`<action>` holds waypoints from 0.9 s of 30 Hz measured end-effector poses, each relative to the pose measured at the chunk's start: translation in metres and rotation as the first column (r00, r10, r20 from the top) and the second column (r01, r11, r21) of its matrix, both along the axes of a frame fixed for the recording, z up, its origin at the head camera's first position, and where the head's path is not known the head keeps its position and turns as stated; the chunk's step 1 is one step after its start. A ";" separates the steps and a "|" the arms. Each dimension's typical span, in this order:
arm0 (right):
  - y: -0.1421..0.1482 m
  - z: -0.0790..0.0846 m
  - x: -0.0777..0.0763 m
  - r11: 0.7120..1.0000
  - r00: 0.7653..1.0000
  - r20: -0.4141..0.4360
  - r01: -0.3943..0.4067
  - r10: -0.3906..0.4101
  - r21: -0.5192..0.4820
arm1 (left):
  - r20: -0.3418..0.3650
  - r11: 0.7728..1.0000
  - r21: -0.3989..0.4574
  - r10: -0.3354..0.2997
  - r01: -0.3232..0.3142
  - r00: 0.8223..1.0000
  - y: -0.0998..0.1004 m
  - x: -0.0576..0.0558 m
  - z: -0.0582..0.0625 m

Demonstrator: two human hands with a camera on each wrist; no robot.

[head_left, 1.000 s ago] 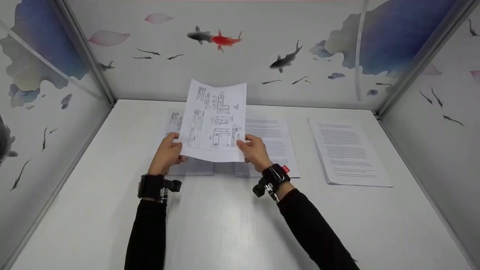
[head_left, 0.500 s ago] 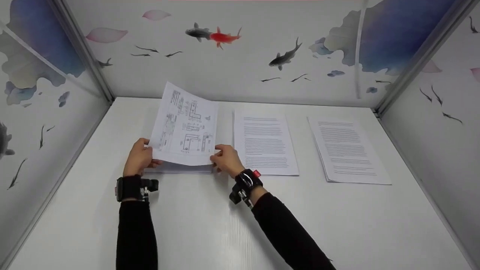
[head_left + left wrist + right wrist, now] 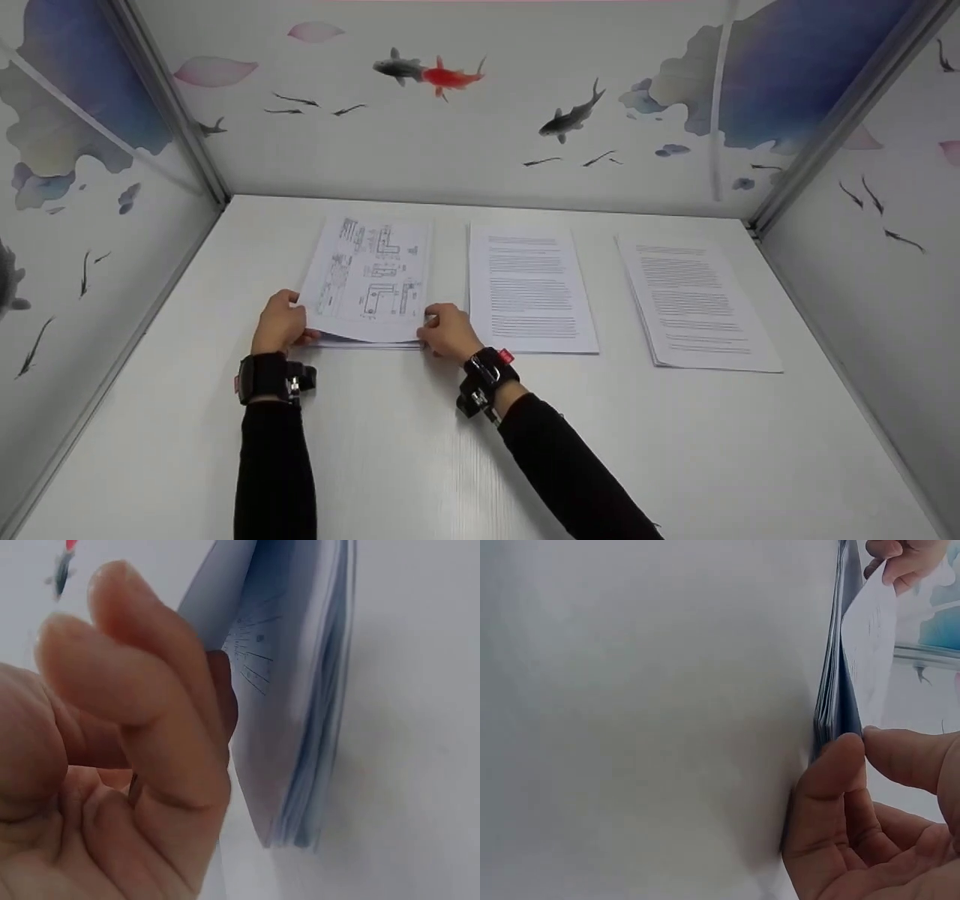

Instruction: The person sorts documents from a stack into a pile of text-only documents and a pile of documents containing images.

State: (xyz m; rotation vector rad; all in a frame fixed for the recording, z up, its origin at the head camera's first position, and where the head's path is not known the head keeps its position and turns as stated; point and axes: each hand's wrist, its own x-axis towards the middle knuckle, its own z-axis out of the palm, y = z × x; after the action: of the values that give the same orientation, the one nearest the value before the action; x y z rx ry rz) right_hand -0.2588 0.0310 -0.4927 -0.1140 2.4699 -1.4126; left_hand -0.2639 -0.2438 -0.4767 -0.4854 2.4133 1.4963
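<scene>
A printed sheet (image 3: 352,300) with technical drawings lies just over the left paper stack (image 3: 367,346), its near edge bowed and slightly raised. My left hand (image 3: 279,321) holds the sheet's near left corner; in the left wrist view its curled fingers (image 3: 172,735) stand beside the stack (image 3: 311,787), with a gap under the sheet. At the near right corner my right hand (image 3: 450,332) pinches the sheet between thumb and forefinger. The right wrist view shows this pinch, with the sheet (image 3: 870,645) lifted off the stack's edge (image 3: 826,705).
Right of my right hand lies a middle stack of text pages (image 3: 532,292). Farther right is another text stack (image 3: 697,307), its sheets slightly fanned. All rest on a white table (image 3: 390,465) with printed panels (image 3: 480,150) at the back and sides.
Both hands have carried the drawing sheet left, from between the left and middle stacks to above the left stack, then lowered it. The middle stack is now uncovered.
</scene>
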 end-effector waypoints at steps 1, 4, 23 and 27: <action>0.000 0.000 0.001 1.000 1.000 0.003 -0.002 0.002 0.004 | 0.001 1.000 -0.022 0.001 -0.001 1.000 0.000 0.001 0.000; -0.001 -0.001 0.002 1.000 1.000 0.002 0.000 0.000 0.016 | -0.005 0.994 -0.105 -0.002 0.001 1.000 0.000 0.003 0.000; 0.000 -0.005 0.005 1.000 1.000 -0.014 -0.004 0.004 0.006 | -0.035 0.890 -0.456 -0.004 -0.012 0.999 -0.002 0.021 0.013; 0.000 -0.005 0.005 1.000 0.999 -0.036 -0.016 0.017 0.007 | -0.014 0.889 -0.457 -0.015 0.007 1.000 -0.002 0.022 0.015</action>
State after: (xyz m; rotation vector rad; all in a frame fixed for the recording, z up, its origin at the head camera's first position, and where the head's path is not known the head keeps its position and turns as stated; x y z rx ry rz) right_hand -0.2539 0.0307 -0.4978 -0.1595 2.4969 -1.4076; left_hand -0.2418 -0.2462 -0.4622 -0.5489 2.7787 0.9131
